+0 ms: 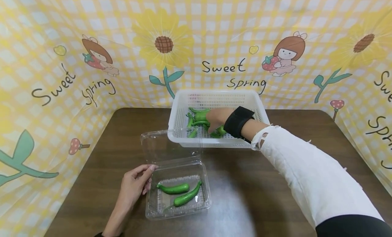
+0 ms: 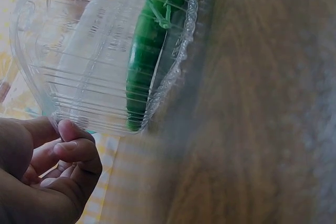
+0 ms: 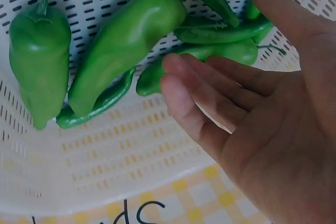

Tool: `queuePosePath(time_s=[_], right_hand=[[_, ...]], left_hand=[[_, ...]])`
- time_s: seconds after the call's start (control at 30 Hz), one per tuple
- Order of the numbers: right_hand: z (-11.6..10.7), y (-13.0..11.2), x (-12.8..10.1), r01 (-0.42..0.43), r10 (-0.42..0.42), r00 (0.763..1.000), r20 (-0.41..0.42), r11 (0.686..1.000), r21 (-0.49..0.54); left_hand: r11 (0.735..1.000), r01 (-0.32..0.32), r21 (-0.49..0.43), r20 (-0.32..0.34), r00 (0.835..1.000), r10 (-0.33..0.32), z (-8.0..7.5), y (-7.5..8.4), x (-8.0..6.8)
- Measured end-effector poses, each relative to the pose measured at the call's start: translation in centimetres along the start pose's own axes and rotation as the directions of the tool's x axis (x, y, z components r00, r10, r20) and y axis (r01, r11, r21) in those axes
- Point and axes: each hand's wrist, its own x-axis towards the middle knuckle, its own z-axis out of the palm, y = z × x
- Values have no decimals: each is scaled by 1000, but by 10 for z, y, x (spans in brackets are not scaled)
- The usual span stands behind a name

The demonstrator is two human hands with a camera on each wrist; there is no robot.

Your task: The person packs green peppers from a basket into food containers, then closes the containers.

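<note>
My left hand [image 1: 133, 184] pinches the hinge-side corner of a clear plastic clamshell box [image 1: 209, 192] between thumb and fingers. Its lid [image 1: 171, 152] stands raised toward the back. Inside lie two green peppers, one curved pepper [image 1: 174, 189] and another pepper [image 1: 187, 196] slanting below it. Over in the white perforated basket [image 1: 174, 124], my right hand [image 1: 218, 118] reaches down among several green peppers. In the right wrist view its fingers [image 3: 181, 95] are loosely bent with the thumb apart, right at a slim green pepper [image 3: 152, 77]. A broad pale-green pepper [image 3: 128, 40] lies just beyond them.
The basket stands at the back of the brown wooden table [image 1: 245, 182], behind the box. A yellow checked cloth [image 1: 196, 32] with printed flowers and writing hangs around the table's back and sides. The box lid stands close before the basket's front left corner.
</note>
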Motion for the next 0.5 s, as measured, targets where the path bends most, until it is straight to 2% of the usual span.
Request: queuePosePath(time_s=[0.27,0.5], right_hand=[[6,-1,9,-9,9,999,35,1000,-23],[11,-2,11,-6,6,1000,22,1000,-15]], left_hand=[[999,44,13,-12,999,-43,0,3,0],[998,53,19,-11,999,-53,0,0,1]])
